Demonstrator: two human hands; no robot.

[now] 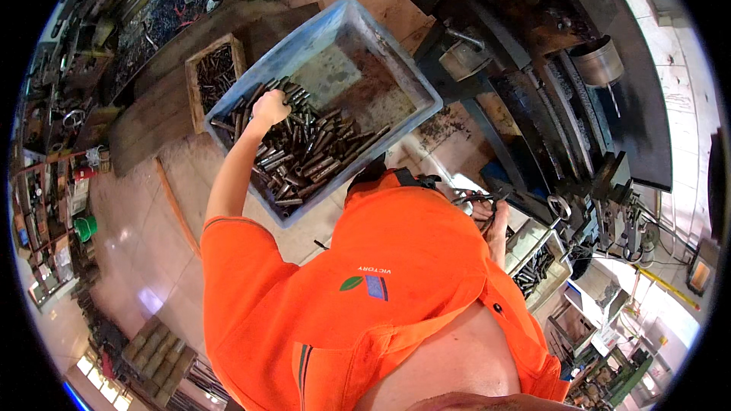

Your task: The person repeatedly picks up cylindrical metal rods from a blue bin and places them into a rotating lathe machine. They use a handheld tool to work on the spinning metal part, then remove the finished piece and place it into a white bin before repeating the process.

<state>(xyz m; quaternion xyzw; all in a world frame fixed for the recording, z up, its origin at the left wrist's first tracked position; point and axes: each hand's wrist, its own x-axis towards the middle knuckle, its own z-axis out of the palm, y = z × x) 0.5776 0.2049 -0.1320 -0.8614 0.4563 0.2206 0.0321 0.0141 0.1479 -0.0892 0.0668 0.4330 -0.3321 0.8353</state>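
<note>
Reaching left hand (270, 108) into blue bin (396, 57), metal rods (308, 154), lathe (579, 106) alongside

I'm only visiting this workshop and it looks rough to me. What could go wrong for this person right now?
The bare left hand reaches into a heap of dark metal rods in a blue crate; sharp ends or shifting pieces might cut or pinch fingers. The right hand sits close to the machine, mostly hidden behind the orange shirt, so it could catch on nearby parts.
</note>
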